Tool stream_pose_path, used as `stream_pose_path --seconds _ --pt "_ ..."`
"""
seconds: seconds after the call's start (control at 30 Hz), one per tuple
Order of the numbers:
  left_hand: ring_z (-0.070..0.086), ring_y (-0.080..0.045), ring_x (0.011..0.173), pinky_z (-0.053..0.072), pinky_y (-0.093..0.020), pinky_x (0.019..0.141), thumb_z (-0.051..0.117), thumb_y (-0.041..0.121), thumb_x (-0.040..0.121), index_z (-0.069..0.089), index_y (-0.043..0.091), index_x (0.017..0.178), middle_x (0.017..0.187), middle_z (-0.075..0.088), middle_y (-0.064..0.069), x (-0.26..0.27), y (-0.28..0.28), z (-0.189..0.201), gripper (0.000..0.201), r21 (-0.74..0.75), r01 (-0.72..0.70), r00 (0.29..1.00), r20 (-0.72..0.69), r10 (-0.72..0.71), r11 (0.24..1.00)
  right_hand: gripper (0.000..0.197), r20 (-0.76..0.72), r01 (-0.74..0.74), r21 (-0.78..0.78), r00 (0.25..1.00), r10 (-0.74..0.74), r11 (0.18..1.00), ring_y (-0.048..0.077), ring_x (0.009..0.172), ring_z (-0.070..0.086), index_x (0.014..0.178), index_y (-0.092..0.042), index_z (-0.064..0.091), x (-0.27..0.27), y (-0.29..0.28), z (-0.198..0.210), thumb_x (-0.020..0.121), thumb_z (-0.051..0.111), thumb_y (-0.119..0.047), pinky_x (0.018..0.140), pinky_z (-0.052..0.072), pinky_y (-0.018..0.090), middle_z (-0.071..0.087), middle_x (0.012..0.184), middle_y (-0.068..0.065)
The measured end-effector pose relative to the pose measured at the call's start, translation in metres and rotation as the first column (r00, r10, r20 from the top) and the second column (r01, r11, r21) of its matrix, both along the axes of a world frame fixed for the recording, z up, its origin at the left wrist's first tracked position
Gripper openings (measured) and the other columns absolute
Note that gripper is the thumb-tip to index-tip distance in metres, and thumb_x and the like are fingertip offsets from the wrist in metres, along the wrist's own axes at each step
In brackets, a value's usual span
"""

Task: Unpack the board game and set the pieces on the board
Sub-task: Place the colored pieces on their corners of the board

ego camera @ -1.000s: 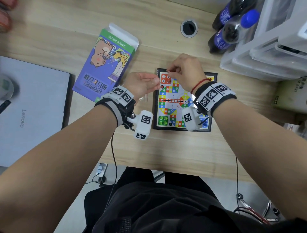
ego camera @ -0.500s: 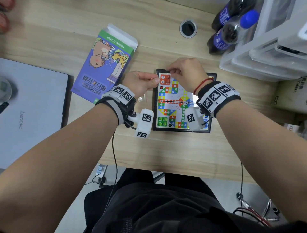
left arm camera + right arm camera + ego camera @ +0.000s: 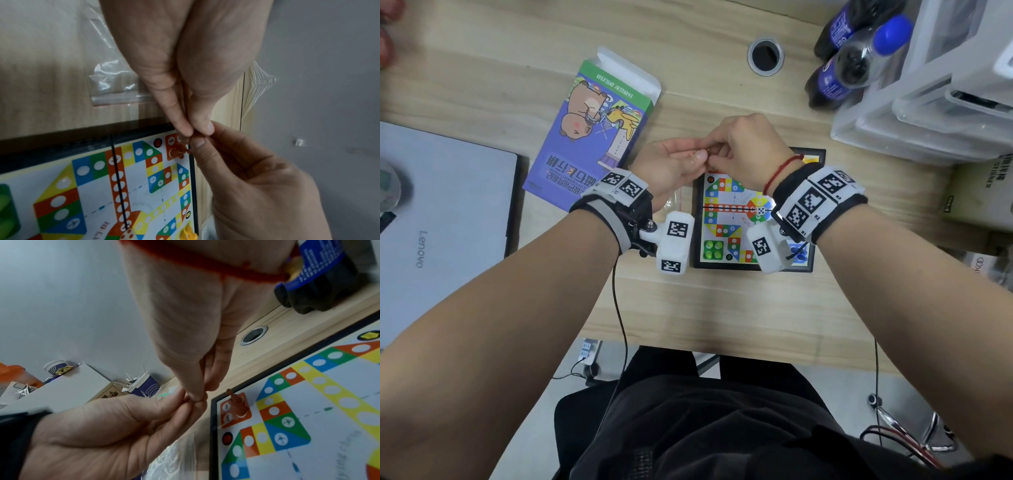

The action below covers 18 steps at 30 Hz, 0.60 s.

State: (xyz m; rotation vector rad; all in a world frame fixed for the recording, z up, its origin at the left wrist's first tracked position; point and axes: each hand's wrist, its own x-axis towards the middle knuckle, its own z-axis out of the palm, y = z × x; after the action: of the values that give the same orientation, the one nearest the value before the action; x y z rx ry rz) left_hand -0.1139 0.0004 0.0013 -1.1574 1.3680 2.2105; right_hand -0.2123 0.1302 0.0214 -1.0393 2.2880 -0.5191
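The colourful game board (image 3: 726,266) lies flat on the desk, with green pieces (image 3: 713,249) in its near-left corner and a die (image 3: 759,210) at its centre. My left hand (image 3: 697,158) and right hand (image 3: 714,150) meet fingertip to fingertip just above the board's far-left red corner. Together they pinch a small orange piece that is almost hidden. In the left wrist view my left hand (image 3: 197,132) pinches it from above, against the right hand (image 3: 198,142). One orange piece (image 3: 236,400) stands on the red corner square. A yellow piece (image 3: 187,233) stands in the yellow corner.
An empty clear plastic bag (image 3: 674,202) lies left of the board, under my left wrist. The opened game box (image 3: 592,137) and a closed laptop (image 3: 441,222) lie further left. Bottles (image 3: 856,61), plastic bins (image 3: 935,102) and a cable hole (image 3: 765,56) are at the back right.
My right hand has come back from the board's red corner to meet my left hand. The fingertips of both hands now touch above that corner.
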Motion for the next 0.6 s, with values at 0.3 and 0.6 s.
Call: stream_pose_path --seconds 0.3,0.6 --pt "0.067 0.002 0.079 0.055 -0.025 0.078 0.076 0.022 0.081 0.066 0.033 0.078 0.075 0.07 0.019 0.002 0.005 -0.01 0.015 -0.689 0.271 0.954 0.101 -0.281 0.673 0.011 -0.001 0.181 -0.012 0.983 -0.181 0.983 0.011 0.074 0.062 0.086 -0.02 0.074 -0.01 0.006 -0.012 0.076 0.072 -0.023 0.076 0.051 0.028 0.068 0.082 -0.003" --pt "0.069 -0.011 0.072 0.059 -0.034 0.077 0.088 0.019 0.067 0.074 0.029 0.07 0.087 0.064 0.01 0.008 0.01 -0.019 0.017 -0.708 0.237 0.961 0.07 -0.268 0.665 0.011 -0.048 0.122 0.047 0.992 -0.12 0.991 0.018 0.09 0.058 0.087 -0.025 0.072 -0.001 0.006 -0.027 0.076 0.068 -0.025 0.075 0.044 0.028 0.067 0.086 -0.003"
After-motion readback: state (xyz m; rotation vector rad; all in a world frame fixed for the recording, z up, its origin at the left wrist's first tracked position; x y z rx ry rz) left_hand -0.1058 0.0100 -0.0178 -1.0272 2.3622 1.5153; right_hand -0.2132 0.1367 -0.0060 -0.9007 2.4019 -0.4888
